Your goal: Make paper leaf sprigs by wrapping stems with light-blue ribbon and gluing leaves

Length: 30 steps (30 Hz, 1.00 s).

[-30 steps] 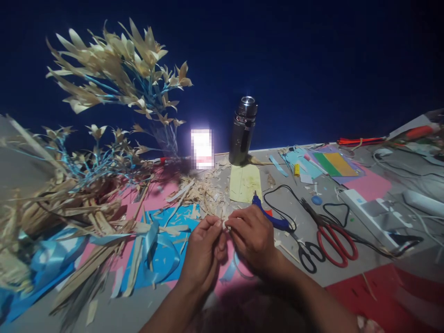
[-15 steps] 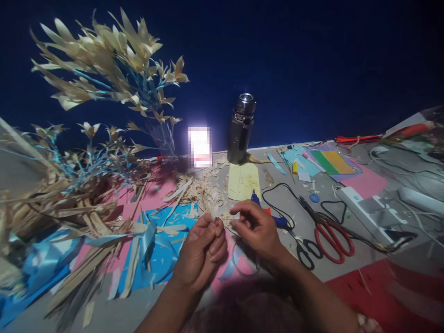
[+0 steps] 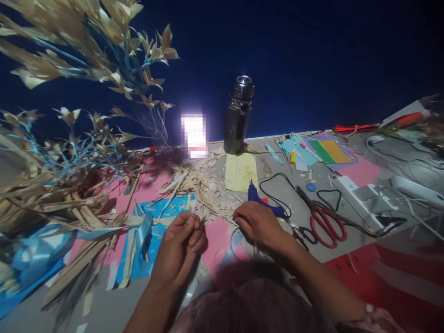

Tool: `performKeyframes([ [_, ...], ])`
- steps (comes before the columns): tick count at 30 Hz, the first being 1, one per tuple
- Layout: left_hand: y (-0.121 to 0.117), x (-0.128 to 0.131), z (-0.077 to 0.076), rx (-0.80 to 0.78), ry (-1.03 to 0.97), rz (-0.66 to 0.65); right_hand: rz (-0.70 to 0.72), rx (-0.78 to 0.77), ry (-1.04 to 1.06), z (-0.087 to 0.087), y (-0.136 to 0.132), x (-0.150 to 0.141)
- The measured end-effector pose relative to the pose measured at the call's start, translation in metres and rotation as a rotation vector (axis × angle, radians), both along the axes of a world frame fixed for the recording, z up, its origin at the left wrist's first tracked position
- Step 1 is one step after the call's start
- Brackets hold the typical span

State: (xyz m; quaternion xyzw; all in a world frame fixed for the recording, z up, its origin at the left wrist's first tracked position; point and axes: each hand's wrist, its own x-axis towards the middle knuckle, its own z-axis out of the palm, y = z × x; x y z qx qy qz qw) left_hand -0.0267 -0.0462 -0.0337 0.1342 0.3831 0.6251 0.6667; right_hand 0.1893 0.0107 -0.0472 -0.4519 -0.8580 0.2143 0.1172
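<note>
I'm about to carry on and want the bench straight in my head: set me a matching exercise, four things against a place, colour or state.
1. Left hand
2. Glue gun
3. Flask
4. Larger scissors

A. Red handles
B. Standing behind the yellow sheet
C. Thumb closed against curled fingers
D. Blue, beside the right hand

Pairs: 1-C, 2-D, 3-B, 4-A
</note>
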Motion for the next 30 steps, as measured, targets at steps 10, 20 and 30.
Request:
performKeyframes([
  [10, -0.004, 0.003, -0.006, -0.026, -0.019, -0.035, 0.187, 0.074, -0.304, 0.016, -0.001, -0.015],
  [20, -0.006, 0.005, -0.014, -0.055, -0.033, -0.07, 0.15, -0.04, -0.387, 0.024, 0.009, -0.029],
  [30, -0.007, 0.008, -0.012, -0.081, -0.009, -0.084, 0.255, -0.057, -0.31, 0.022, 0.02, -0.025],
])
